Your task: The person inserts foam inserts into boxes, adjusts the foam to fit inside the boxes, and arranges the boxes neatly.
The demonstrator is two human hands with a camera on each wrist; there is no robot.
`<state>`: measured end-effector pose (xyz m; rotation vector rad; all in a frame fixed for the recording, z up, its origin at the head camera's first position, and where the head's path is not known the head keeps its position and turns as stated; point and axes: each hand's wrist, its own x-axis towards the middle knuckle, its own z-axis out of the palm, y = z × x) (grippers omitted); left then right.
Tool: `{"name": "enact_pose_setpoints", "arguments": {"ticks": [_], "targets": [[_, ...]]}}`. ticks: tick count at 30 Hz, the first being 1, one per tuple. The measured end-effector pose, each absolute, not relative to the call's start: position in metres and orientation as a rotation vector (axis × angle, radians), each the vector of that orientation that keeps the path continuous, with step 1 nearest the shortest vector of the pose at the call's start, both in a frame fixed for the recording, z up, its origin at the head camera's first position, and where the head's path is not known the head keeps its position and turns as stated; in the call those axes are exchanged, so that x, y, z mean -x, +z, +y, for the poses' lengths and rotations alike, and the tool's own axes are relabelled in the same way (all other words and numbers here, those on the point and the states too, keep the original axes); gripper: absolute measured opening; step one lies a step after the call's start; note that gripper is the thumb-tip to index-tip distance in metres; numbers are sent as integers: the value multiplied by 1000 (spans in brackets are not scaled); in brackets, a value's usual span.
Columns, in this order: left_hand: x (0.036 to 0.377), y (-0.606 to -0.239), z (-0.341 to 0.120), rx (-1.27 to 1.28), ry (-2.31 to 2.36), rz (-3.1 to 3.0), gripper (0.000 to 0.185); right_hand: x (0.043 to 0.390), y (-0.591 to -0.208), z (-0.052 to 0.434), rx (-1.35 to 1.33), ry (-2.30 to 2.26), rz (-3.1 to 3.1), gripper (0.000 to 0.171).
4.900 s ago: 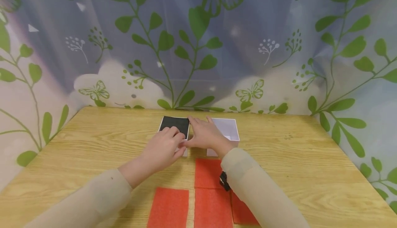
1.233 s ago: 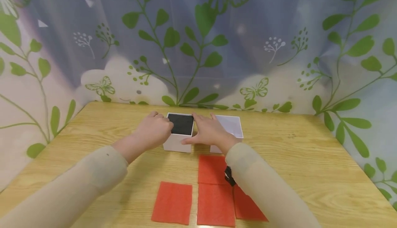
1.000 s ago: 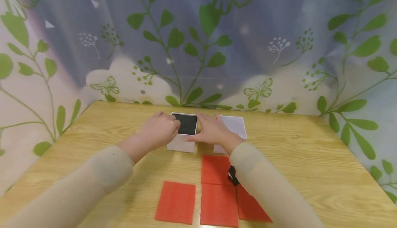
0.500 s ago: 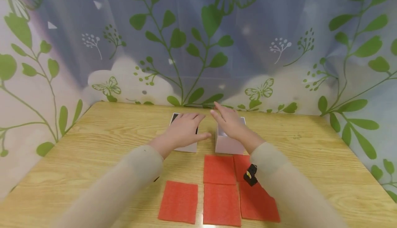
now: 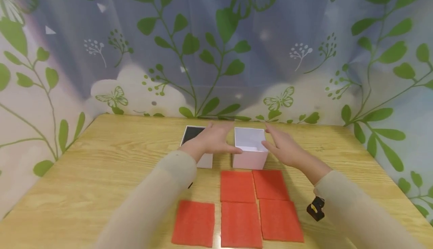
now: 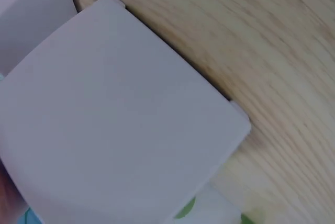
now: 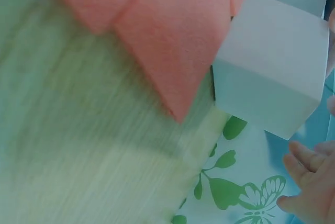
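- Head view: hands flank the open white box (image 5: 249, 149), which stands toward the far edge of the tabletop (image 5: 101, 173), just right of the black-lined box (image 5: 196, 143). Half a second ago the left hand lay over the black-lined box and the right hand hovered above the open one; now the left hand (image 5: 214, 140) reaches across the black-lined box, its thumb at the left wall of the open white box, fingers extended rather than curled. The right hand (image 5: 285, 147) has swung out to the box's right side, fingers straight and spread, close to the wall; contact cannot be told. Judged from this, attention has passed from the black-lined box to the open one, which is about to be steadied or taken between both palms.
- Head view, near edge: five red foam squares (image 5: 241, 204) lie flat in two rows, now wholly uncovered since the right sleeve has moved aside. They appear untouched.
- Left wrist view: white box wall (image 6: 120, 124) fills the picture, with the wood grain of the tabletop (image 6: 282, 51) beyond it; no fingers show, so the grip cannot be read here.
- Right wrist view: the white box (image 7: 275, 82) stands beside red foam squares (image 7: 162, 30); fingertips (image 7: 309, 182) at the lower right are relaxed and hold nothing.
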<state>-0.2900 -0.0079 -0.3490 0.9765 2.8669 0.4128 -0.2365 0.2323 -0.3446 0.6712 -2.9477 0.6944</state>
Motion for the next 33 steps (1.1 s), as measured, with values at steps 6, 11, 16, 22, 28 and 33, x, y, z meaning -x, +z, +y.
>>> {"name": "enact_pose_setpoints", "arguments": {"ticks": [6, 11, 16, 22, 28, 33], "targets": [[291, -359, -2, -975, 405, 2817, 103, 224, -352, 236, -711, 721, -2978, 67], [294, -360, -1, -989, 439, 2844, 102, 220, -352, 236, -729, 731, -2968, 71], [296, -361, -1, -982, 445, 2827, 103, 213, -351, 236, -726, 744, -2982, 71], [294, -363, -5, -969, 482, 2825, 101, 199, -356, 240, -763, 770, -2964, 67], [292, -363, -7, -959, 475, 2824, 100, 182, -364, 255, -770, 784, -3012, 59], [293, -361, -6, -974, 501, 2815, 99, 174, -373, 275, -839, 717, -3073, 54]]}}
